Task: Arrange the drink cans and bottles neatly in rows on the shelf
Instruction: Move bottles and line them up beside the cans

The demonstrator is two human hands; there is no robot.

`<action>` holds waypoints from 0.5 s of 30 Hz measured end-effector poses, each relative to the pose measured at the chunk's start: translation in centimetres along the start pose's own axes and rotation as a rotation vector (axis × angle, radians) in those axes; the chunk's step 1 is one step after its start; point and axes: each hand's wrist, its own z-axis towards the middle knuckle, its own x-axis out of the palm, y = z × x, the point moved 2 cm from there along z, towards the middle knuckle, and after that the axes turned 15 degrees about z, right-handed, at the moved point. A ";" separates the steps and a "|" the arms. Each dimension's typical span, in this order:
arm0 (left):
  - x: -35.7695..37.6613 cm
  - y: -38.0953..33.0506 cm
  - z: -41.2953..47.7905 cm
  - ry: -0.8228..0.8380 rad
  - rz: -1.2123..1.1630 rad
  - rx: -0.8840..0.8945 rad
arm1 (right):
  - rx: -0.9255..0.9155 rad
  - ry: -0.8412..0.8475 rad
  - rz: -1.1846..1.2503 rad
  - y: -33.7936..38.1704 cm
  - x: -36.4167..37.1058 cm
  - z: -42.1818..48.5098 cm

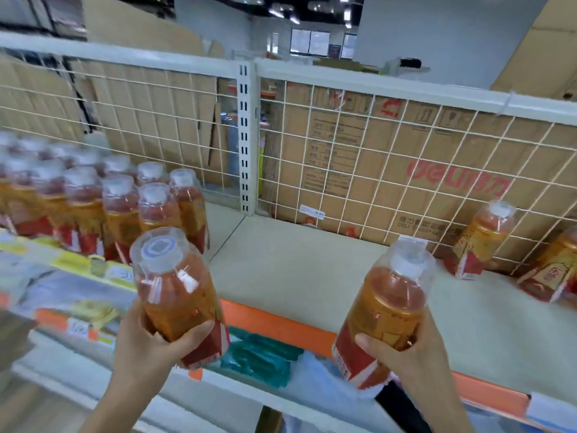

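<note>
My left hand [146, 342] grips an amber drink bottle [175, 295] with a white cap and a red label, held upright in front of the shelf's front edge. My right hand [415, 354] grips a second bottle of the same kind [387, 304], tilted a little to the right. Several matching bottles [103, 201] stand in rows at the left of the beige shelf [312, 270]. Two more bottles [480, 239] [552, 270] stand at the far right, close to the wire back.
A white wire grid [359, 170] closes the back of the shelf, with cardboard boxes [437, 170] behind it. A white slotted upright [246, 139] divides the two bays. An orange strip [281, 323] runs along the front edge. Green packs [262, 354] lie on the shelf below.
</note>
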 end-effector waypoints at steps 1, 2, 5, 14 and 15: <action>-0.8 0.5 -0.8 -0.019 0.001 -0.013 | 0.013 0.030 0.012 -0.1 0.6 -0.3; -1.6 1.0 -1.5 -0.036 0.006 -0.026 | 0.025 0.062 0.030 -0.2 1.3 -0.6; -3.8 1.8 -3.5 -0.072 0.023 -0.044 | 0.040 0.162 0.091 -0.7 3.5 -1.5; -10.6 4.0 -5.5 -0.226 0.005 -0.097 | 0.075 0.417 0.101 -1.6 11.6 -2.9; -11.5 4.4 -5.2 -0.242 0.010 -0.103 | 0.077 0.437 0.098 -1.6 12.6 -2.9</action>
